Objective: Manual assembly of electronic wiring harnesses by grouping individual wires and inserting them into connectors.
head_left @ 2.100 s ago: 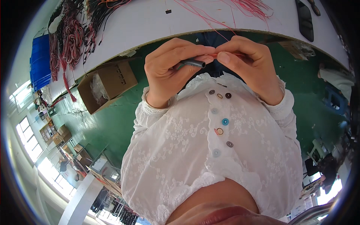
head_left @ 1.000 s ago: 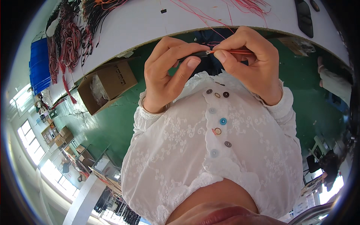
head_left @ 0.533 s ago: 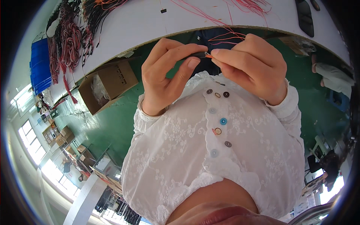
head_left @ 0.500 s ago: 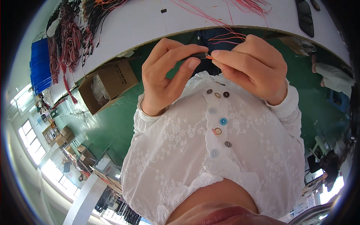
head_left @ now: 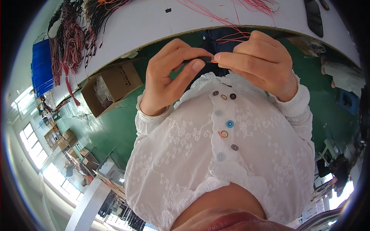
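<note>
In front of my chest, my left hand (head_left: 163, 77) pinches a slim black piece (head_left: 207, 59) between thumb and index finger. Its exact kind is partly hidden by the fingers. My right hand (head_left: 266, 63) is closed on thin red-orange wires (head_left: 231, 38), whose loops rise behind its knuckles toward the table. The fingertips of both hands nearly meet, and the wire ends lie against the right end of the black piece. Whether they are inside it I cannot tell.
A white table (head_left: 146, 25) curves along the far side, its edge just beyond my hands. On it lie red-and-black cable bundles (head_left: 73, 38), loose pink wires (head_left: 258, 5), a small black part (head_left: 168, 10) and a dark flat object (head_left: 314, 19). An open cardboard box (head_left: 125, 77) stands left, near a blue bin (head_left: 41, 69).
The right hand has tilted and shifted slightly up and left, bringing the wire ends closer to the black piece. My left hand has barely moved.
</note>
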